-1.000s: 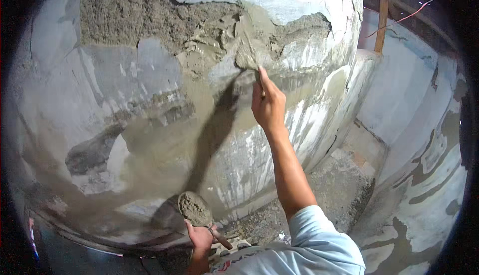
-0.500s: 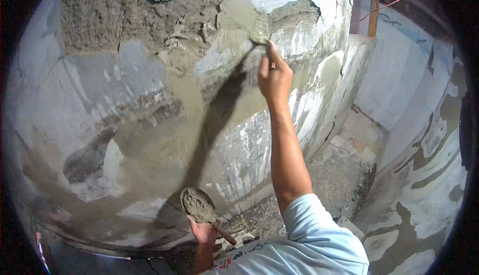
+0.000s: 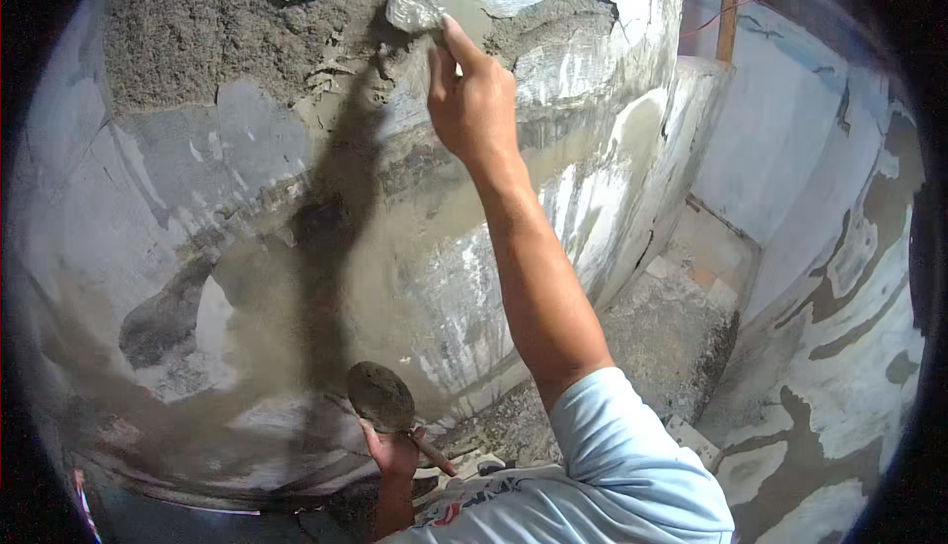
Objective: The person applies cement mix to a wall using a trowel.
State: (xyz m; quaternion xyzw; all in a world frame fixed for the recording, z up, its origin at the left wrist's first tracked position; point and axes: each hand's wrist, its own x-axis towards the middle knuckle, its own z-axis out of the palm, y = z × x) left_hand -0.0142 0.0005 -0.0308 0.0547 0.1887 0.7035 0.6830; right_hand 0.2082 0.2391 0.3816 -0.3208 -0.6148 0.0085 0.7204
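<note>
"Where's the trowel (image 3: pixel 415 1)?"
"In front of the rough patch (image 3: pixel 217 40) on the wall (image 3: pixel 267 297), just past the fingers of the right hand (image 3: pixel 474 95), which pinches it by its lower end. Whether it touches, I can't tell."
"And the left hand (image 3: pixel 395 452)?"
"Well below the patch, curled around a round scoop (image 3: pixel 382 396) (most fingers are hidden)."
"The trowel's look?"
"Triangular, grey, glistening, tip upward."
</note>
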